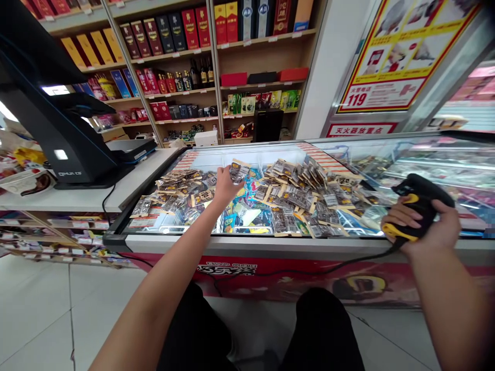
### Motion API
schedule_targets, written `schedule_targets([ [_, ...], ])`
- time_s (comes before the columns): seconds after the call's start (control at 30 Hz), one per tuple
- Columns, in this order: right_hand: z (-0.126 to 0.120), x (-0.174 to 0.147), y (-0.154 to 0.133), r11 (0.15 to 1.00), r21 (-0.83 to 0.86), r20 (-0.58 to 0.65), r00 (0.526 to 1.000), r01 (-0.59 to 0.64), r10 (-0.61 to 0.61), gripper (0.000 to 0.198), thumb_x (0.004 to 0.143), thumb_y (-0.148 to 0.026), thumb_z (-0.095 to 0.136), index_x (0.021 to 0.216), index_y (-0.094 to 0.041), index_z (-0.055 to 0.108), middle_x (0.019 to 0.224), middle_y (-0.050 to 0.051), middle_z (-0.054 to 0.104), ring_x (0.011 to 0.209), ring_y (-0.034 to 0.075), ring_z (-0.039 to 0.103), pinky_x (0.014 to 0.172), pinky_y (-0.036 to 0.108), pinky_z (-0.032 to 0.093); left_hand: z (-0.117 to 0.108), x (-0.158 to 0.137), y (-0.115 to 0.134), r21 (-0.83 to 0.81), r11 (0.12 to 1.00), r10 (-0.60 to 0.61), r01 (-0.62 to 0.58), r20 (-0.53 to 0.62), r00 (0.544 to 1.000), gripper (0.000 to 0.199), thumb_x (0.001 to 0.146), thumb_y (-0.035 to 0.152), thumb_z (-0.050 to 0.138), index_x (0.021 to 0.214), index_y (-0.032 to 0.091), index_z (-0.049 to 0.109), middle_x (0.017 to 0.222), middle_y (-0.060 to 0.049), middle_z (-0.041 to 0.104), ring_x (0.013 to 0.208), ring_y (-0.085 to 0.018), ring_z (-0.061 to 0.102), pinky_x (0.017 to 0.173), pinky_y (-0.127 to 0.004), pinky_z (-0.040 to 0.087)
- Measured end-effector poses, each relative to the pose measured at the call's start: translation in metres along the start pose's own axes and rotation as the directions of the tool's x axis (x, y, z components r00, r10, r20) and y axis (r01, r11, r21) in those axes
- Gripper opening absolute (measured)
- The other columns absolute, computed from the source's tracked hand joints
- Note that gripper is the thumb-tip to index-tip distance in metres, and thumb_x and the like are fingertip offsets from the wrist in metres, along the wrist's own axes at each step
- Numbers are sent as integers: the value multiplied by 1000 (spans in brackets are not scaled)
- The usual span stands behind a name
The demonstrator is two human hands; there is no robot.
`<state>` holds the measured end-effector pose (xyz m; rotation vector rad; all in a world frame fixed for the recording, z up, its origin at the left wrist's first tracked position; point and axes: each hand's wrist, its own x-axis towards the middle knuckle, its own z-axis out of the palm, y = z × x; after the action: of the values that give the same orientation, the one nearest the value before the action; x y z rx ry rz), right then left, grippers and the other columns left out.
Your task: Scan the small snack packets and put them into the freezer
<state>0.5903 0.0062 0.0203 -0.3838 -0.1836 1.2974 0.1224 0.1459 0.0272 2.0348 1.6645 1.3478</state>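
Left arm [166, 281] extends forward, left grip [226, 186] thumb-out; right forearm [448, 304] angles inward, right grip [435, 226] curled closed.

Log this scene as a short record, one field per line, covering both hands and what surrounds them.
Left hand: holding a small packet
Right hand: gripping a black-and-yellow handheld scanner
Cable: runs from the scanner across the chest's front
Surface: glass-topped chest
On the glass: left pile and right pile of packets
Left side: white counter bearing a black machine
Background: shelves of boxes and bottles
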Motion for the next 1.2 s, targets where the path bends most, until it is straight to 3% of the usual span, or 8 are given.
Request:
schedule_targets([
  [0.2,15,-10,12,864,-492,41,995,102,-94,19,76,-33,66,88,-19,63,56,-7,34,38,5,26,39,22,30,23,-1,-15,-228,955,-179,191,69,981,50,91,41,81,132,18,61,129,-18,70,127,-35,64,110,-46,49],
  [0.3,27,-19,25,771,-628,45,994,106,-100,23,74,-41,71,83,-21,63,54,-4,36,40,8,29,42,25,29,23,-4,-27,-346,915,-201,208,56,978,32,102,35,63,130,19,63,122,-14,74,119,-30,68,109,-44,50],
  [0.4,44,-31,49,698,-704,86,992,128,-94,31,74,-49,77,85,-24,62,53,-4,40,40,10,32,44,28,30,25,-4,-32,-445,864,-228,236,72,971,34,105,29,55,136,19,63,132,-15,74,126,-27,67,113,-43,49],
  [0.6,87,-60,134,492,-866,220,950,87,220,47,81,-62,83,99,-23,64,56,-4,52,41,12,44,43,26,32,28,-1,-33,-494,804,-316,332,119,941,52,100,35,67,149,19,62,142,-17,72,132,-31,68,111,-44,53],
  [0.73,104,-67,188,381,-924,177,913,26,367,51,82,-66,82,98,-22,61,57,-5,53,41,10,44,41,24,34,26,-1,-34,-473,790,-347,389,178,921,61,102,39,67,157,17,56,154,-21,64,138,-33,65,110,-43,53],
  [0.9,109,-57,212,410,-910,134,899,-55,416,52,83,-66,82,97,-23,57,57,-6,51,40,10,45,41,23,36,25,-1,-34,-455,799,-349,394,182,919,64,103,38,66,162,18,53,154,-20,64,137,-32,66,112,-42,53],
  [1.1,112,-57,209,426,-901,132,884,-82,449,49,84,-65,81,93,-23,57,55,-7,49,40,9,43,41,22,33,27,1,-34,-445,802,-344,399,202,917,64,104,37,64,162,15,51,143,-20,70,127,-30,70,105,-42,56],
  [1.2,114,-59,198,439,-895,134,886,-84,443,40,88,-60,76,94,-24,60,57,-6,50,42,9,43,44,21,33,28,1,-36,-454,833,-291,317,128,948,55,101,32,65,153,15,59,125,-18,76,111,-29,75,96,-41,60],
])
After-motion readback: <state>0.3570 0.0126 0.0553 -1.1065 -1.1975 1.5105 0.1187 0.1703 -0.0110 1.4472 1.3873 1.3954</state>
